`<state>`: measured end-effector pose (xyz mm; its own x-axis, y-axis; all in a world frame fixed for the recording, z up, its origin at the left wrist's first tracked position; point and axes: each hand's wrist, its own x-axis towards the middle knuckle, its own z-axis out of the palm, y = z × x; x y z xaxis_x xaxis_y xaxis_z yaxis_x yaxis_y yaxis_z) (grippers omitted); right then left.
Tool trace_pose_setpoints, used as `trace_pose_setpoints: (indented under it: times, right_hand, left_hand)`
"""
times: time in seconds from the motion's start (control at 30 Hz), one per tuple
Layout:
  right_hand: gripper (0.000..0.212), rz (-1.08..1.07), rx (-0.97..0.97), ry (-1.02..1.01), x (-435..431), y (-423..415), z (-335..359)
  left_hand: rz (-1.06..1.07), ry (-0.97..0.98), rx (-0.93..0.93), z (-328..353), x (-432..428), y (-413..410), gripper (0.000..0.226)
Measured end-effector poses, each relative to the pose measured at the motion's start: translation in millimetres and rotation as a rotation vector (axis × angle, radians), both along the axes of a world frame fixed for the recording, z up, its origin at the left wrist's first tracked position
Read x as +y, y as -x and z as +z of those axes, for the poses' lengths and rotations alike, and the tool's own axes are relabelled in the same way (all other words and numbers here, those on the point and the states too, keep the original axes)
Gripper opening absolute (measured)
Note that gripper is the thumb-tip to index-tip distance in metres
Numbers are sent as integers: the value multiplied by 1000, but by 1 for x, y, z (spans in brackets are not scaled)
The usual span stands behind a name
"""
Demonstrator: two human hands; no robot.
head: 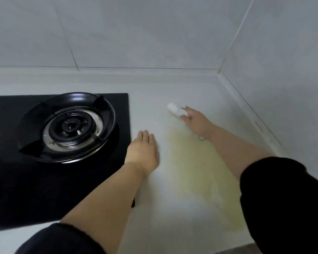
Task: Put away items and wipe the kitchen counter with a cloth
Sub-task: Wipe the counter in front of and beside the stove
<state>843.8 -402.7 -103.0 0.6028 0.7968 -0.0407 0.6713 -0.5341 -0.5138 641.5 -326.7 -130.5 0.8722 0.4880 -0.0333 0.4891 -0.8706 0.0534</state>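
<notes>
I see soft, dim gray light. The stove ring [106, 116] has small bright spots. All looks a bit blurry, and the edges bend.

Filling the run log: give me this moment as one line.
left hand open on counter beside stove | right hand grips small white item | yellowish stain present

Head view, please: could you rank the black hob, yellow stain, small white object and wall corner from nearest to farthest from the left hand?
From the left hand:
1. black hob, directly alongside, on its left.
2. yellow stain, just to its right.
3. small white object, farther back, in the right hand's grip.
4. wall corner, far back right.
</notes>
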Motion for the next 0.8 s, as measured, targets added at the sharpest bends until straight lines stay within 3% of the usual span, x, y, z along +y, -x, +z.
trace_pose_setpoints:
  times: [0.1, 0.23, 0.4, 0.5, 0.63, 0.8]
  right_hand:
    - [49, 12, -200, 299, 24, -1, -29]
    - [50, 305, -250, 284, -20, 25, -26]
    - [59, 584, -219, 414, -96, 44, -16]
    - [56, 447, -255, 456, -60, 12, -15]
    - [54, 194, -189, 353, 22, -9, -20]
    - [57, 388, -179, 245, -20, 35, -30]
  left_hand:
    - [-2, 47, -8, 0, 7, 2, 43]
    - [-58, 46, 65, 4, 9, 6, 62]
    - [-42, 53, 154, 8, 4, 3, 65]
    - [-12, 61, 171, 8, 0, -2, 66]
    - [25, 37, 182, 7, -5, -3, 66]
    - [58, 16, 173, 10, -7, 3, 64]
